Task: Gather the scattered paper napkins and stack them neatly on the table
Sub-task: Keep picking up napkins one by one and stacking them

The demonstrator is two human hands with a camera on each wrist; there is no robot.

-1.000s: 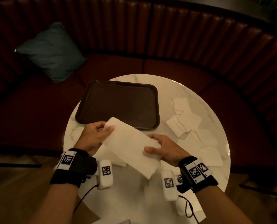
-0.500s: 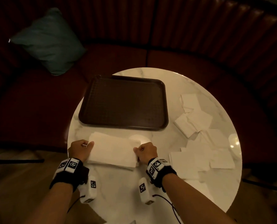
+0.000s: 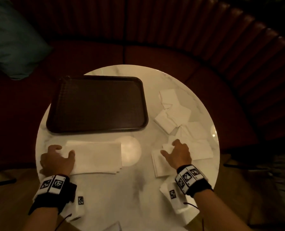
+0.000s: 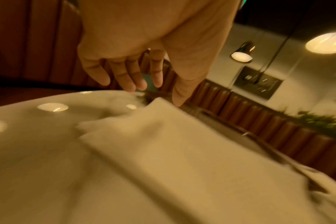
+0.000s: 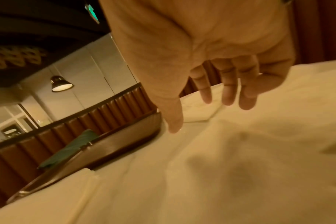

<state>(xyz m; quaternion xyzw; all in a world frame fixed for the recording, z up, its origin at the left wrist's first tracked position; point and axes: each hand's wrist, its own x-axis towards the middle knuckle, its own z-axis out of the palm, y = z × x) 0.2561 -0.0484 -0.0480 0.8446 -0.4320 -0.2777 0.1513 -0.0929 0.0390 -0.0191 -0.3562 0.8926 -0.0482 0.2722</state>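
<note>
A long stack of white paper napkins lies flat on the round marble table, just in front of the tray. My left hand rests on the stack's left end with relaxed fingers. In the left wrist view the left hand hangs open, its thumb touching a corner of the stack. My right hand lies open over the scattered napkins at the right and holds nothing. The right wrist view shows the right hand with straight fingers just above loose napkins.
A dark brown tray sits at the table's back left, overhanging the edge. More loose napkins lie to its right. One napkin lies under my right palm. A red booth seat and a teal cushion curve behind the table.
The stack was set down on the table. My right hand let go of its right end and moved right onto the scattered napkins. My left hand stayed at the left end.
</note>
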